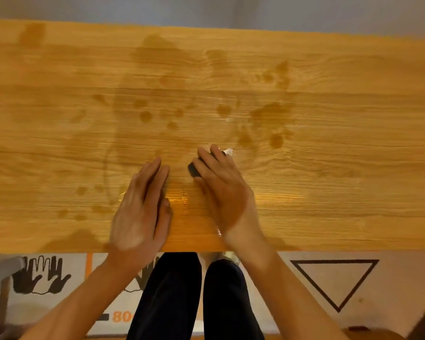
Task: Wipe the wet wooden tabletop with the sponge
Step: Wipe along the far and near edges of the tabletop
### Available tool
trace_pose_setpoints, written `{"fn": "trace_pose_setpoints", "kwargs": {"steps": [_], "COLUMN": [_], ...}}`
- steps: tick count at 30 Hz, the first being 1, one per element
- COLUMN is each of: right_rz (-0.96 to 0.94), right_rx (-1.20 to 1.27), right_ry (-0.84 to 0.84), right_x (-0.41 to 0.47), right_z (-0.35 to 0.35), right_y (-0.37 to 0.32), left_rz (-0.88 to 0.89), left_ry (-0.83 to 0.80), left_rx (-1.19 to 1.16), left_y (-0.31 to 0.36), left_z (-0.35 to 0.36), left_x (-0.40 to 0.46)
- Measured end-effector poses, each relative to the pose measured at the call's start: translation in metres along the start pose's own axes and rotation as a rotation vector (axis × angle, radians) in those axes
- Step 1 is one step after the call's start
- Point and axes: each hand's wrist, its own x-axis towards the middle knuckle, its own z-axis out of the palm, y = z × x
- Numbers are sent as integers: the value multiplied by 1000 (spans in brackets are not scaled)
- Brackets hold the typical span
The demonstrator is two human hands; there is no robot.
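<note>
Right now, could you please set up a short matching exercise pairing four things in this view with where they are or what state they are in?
Things:
1. left hand
2. right hand
3. sponge
4. wet patches

States or places:
A. dark, mostly hidden under a hand
B. lying flat on the wood, holding nothing
C. spread as darker marks over the tabletop
D. pressing down on the sponge

Pairs: 1-B, 2-D, 3-A, 4-C
</note>
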Motion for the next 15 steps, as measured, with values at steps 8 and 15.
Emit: {"fn": "trace_pose_setpoints", "kwargs": {"steps": [8,15], "right_rz": [587,143], "right_rx": [25,-6], "right_ry": [361,132], "right_x": [-12,39], "right_z": [-37,37], "right_y": [42,-24], "left_rz": [67,20], "left_ry": [-35,68], "left_rx": [21,60], "left_y": [-20,-28], "left_z": [-18,-13], "left_x": [33,115]}}
